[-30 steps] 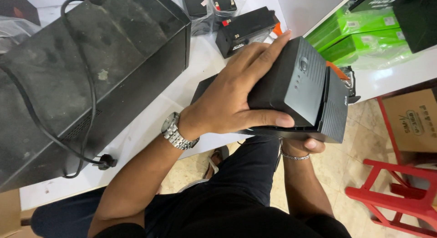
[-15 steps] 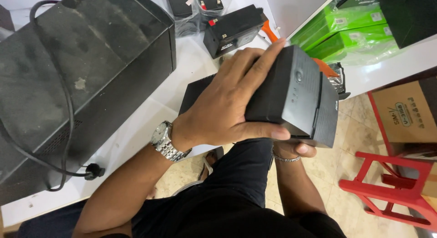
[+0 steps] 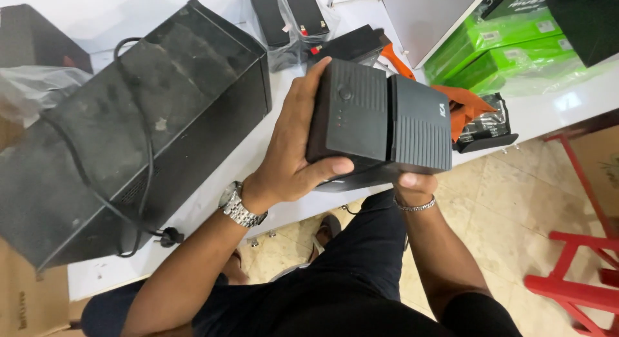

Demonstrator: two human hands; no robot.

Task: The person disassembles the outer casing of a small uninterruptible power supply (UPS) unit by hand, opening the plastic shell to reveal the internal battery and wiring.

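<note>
The left hand (image 3: 290, 159) and right hand (image 3: 412, 182) both grip a black power unit (image 3: 380, 121) — held in the air over the lap, just off the white table's (image 3: 258, 156) edge. Left fingers (image 3: 303, 98) wrap its side, thumb across the front; the right hand clasps it from beneath. A big dusty black case (image 3: 129, 130) with a cord (image 3: 145, 182) lies on the table to the left.

Left hand (image 3: 293, 153) clasps with fingers spread, right hand (image 3: 414, 182) cupped beneath, thumb showing
</note>
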